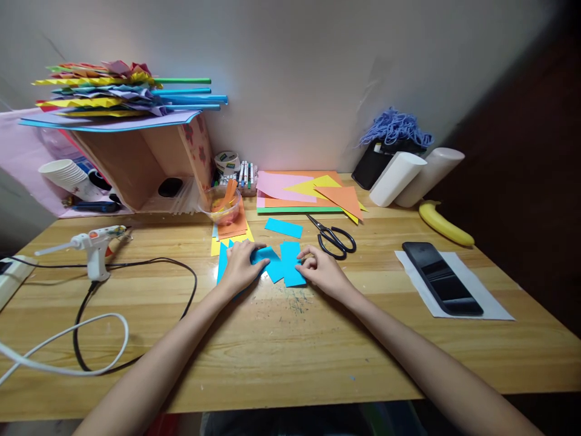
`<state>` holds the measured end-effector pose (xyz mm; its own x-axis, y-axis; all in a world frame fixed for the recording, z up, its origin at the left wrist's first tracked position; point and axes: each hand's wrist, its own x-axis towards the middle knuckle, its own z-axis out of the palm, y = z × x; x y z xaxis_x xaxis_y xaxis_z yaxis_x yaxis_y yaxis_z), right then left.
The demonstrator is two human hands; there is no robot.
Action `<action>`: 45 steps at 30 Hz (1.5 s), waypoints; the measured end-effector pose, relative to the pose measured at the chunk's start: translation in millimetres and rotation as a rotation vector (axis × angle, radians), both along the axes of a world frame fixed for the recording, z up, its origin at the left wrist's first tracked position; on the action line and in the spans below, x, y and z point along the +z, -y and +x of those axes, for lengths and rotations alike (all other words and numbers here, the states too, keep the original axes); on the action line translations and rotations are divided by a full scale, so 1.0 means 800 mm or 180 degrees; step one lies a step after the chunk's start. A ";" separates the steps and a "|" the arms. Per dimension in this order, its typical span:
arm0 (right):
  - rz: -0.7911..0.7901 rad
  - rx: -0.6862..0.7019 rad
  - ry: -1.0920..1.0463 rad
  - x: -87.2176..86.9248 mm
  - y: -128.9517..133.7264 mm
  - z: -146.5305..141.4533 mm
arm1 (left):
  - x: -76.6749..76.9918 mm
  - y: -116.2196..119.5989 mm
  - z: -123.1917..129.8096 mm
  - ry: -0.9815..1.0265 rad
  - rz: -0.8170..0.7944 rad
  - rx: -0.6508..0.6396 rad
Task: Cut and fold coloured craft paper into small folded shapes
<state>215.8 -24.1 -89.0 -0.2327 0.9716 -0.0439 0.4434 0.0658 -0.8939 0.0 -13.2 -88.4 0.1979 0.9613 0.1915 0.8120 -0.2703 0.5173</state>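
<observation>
My left hand (244,264) rests over several blue paper pieces (222,261), its thumb and forefinger apart and its other fingers mostly flat on them. A slanted blue paper piece (273,269) shows just right of its thumb. My right hand (324,272) has its fingers curled in a pinch at the right edge of an upright blue paper rectangle (293,266), part of a small overlapping stack. Behind the hands lies a separate blue paper strip (284,227). Black-handled scissors (334,238) lie beyond my right hand, blades pointing up and left.
A glue gun (97,251) with looping cables stands left. Behind are a clear bowl (222,209) of paper scraps, coloured sheets (295,188) and an open box (140,163) topped with folded paper. At right are a phone (442,278), a banana (445,225) and white rolls (397,178).
</observation>
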 end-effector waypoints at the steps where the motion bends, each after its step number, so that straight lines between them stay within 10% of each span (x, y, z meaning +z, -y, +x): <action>1: 0.0029 -0.0030 0.0048 0.000 0.000 0.000 | 0.002 0.000 0.000 0.0110 -0.0030 0.0013; 10: 0.0290 -0.0097 0.0606 -0.008 -0.004 0.003 | 0.012 -0.002 -0.003 0.1659 0.0019 0.0160; 17: 0.0408 -0.0231 -0.0181 0.006 -0.002 0.002 | 0.012 -0.006 -0.005 0.2997 -0.0321 0.0135; 25: 0.0272 0.0448 -0.0875 0.022 0.010 -0.012 | 0.023 0.022 0.024 0.3004 -0.1253 -0.0625; 30: -0.0237 -0.0336 -0.1294 0.002 0.000 -0.012 | 0.012 0.025 0.032 0.2733 -0.1006 -0.0456; 37: 0.0186 -0.0533 -0.0120 -0.015 -0.015 0.003 | 0.019 0.034 0.036 0.3423 -0.2203 -0.0529; 45: 0.0081 -0.0348 0.0153 -0.019 -0.020 0.003 | 0.023 0.034 0.049 0.3453 -0.2255 -0.1005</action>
<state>218.4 -8.4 -104.5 -0.1233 0.9920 -0.0273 0.4914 0.0372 -0.8701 39.0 -40.7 -70.3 0.4952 0.8596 -0.1259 -0.1446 0.2245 0.9637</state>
